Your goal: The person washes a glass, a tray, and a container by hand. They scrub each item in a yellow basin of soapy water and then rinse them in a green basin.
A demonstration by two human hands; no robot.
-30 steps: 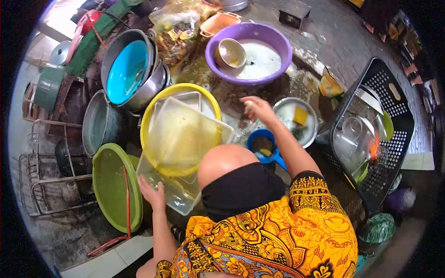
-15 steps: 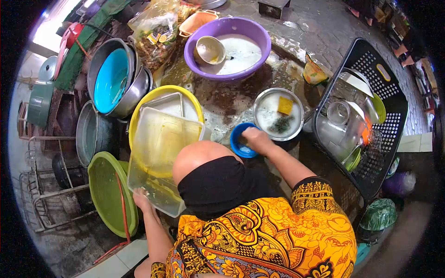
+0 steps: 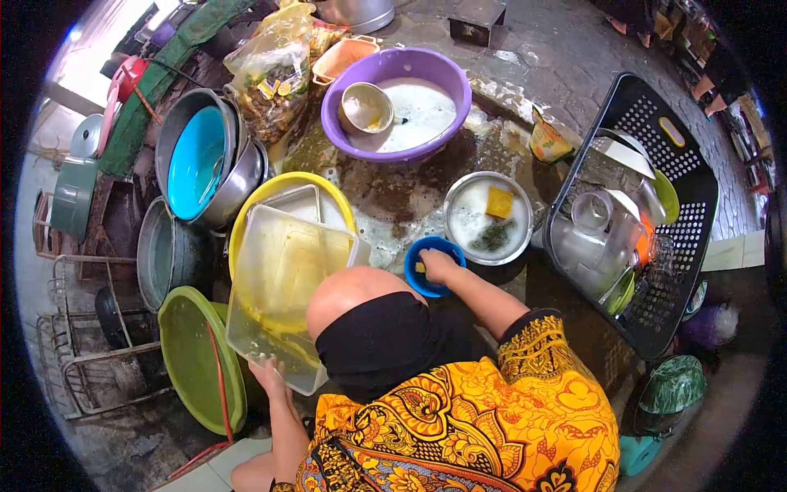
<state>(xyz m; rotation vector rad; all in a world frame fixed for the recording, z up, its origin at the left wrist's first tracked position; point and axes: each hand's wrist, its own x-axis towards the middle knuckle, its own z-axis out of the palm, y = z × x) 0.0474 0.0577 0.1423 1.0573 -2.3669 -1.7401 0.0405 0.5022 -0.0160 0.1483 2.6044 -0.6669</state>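
Taking the blue dipper [image 3: 430, 243] as the centre of the clock, here's the right hand [image 3: 438, 267], down inside its rim, fingers bent together beside a small yellowish piece [image 3: 420, 267]; whether they're pinching it, I can't tell from here. Over towards eight o'clock, the left hand [image 3: 269, 375] has its fingers closed on the near-left edge of a clear plastic container [image 3: 291, 258]. That container sits between eight and nine, slanting across the yellow basin [image 3: 248, 211], its near end jutting out past the rim and the person's bare knee [image 3: 358, 289] covering part of its right side. Now to half past one: a steel basin [image 3: 489, 261], just beside the dipper, foamy, with a yellow sponge [image 3: 498, 202] and a dark scrubber [image 3: 492, 237] in the suds. Up at half past eleven, the purple basin [image 3: 393, 154], white with foam, a metal bowl [image 3: 366, 108] tilted inside it. Between two and three stands the black crate [image 3: 697, 189], perforated, loaded with clear vessels and dishes. Swing round to ten and there's a turquoise basin [image 3: 195, 160] tilted among metal pots; at eight, beyond the left hand, a green tub [image 3: 190, 361] is up on its side.
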